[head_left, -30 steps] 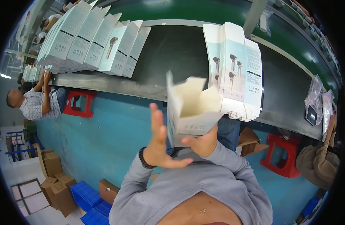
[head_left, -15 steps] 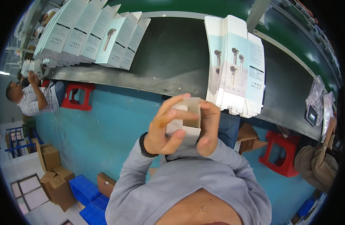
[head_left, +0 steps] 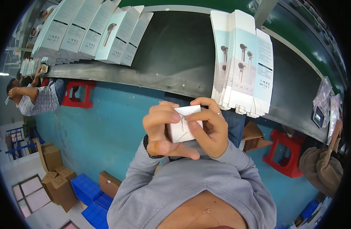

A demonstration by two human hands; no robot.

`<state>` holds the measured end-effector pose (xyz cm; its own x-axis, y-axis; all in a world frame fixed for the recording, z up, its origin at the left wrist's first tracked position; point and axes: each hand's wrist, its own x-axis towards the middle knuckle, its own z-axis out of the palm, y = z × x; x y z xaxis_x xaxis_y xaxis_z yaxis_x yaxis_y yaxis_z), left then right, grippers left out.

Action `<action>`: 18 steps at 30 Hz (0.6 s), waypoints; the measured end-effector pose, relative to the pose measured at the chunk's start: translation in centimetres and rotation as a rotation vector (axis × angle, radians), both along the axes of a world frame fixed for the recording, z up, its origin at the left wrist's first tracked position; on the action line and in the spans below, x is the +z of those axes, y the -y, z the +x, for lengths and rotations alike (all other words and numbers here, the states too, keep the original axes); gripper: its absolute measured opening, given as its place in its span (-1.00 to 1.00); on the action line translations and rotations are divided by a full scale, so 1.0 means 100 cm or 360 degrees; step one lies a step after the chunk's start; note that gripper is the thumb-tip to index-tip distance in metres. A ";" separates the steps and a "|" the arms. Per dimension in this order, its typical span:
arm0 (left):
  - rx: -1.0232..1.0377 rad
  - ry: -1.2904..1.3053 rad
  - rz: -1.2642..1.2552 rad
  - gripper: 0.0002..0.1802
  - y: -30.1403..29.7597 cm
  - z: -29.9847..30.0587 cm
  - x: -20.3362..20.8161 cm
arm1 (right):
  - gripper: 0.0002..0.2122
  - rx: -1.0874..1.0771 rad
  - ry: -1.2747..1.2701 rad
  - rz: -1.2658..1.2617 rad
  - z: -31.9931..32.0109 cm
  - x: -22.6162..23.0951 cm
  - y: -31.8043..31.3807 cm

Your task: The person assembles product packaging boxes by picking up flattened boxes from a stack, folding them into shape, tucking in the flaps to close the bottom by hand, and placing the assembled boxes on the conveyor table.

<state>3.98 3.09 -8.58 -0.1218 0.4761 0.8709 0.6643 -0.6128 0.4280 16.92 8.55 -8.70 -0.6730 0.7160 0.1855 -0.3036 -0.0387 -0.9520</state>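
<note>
Between my two hands, in front of my chest, is a small white cardboard box, its end facing up with the flaps folded across one another. My left hand is wrapped round the box's left side, fingers at its far edge and thumb stretched along the near side. With thumb and fingertips, my right hand grips the right side and presses on the flaps. Ahead to the right, a stack of flat printed cartons lies on the dark workbench. Several opened-out cartons stand upright in a row at the far left.
A phone and clear plastic bags lie at the bench's right end. Red stools stand on the blue floor. Blue crates and cardboard boxes are at lower left. Another person sits at far left.
The box's upper end was open with its flaps up; now the flaps are folded over it. My right fingers have moved from the box's side onto the flaps.
</note>
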 end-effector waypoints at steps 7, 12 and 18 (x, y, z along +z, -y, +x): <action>-0.0041 -0.0182 -0.0153 0.04 0.004 -0.002 0.001 | -0.71 -0.0029 -0.0113 -0.0284 -0.008 -0.005 0.003; -0.0023 -0.0170 -0.0186 0.06 0.006 -0.002 0.003 | -0.52 0.0067 -0.0259 -0.0356 -0.009 -0.014 0.004; -0.0076 0.0769 0.0274 0.07 0.012 -0.017 0.033 | -0.13 0.0159 0.0291 0.0806 -0.013 -0.016 -0.004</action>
<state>2.30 1.86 -5.27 -0.5114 0.3455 0.7868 0.3852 -0.7263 0.5694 15.61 8.98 -10.26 -0.7869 0.4982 0.3641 -0.1498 0.4182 -0.8959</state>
